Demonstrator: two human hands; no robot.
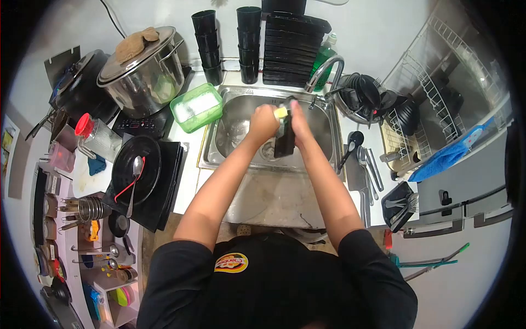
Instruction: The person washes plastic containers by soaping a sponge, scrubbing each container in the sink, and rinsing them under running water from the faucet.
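Over the steel sink (224, 156), my left hand (264, 124) is closed on a yellow sponge (281, 113), which touches a black tray-like item (285, 137). My right hand (299, 123) grips this dark item along its right side and holds it on edge. Left of the basin stands a green tub (189, 123) with white suds in it. The curved faucet (335, 63) rises at the basin's back right corner.
Black cups (249, 44) and stacked black trays (293, 49) line the wall. A large pot (145, 71) and black plates (170, 181) stand left. Spoons (364, 164), a utensil holder (393, 205) and a dish rack (419, 71) are right.
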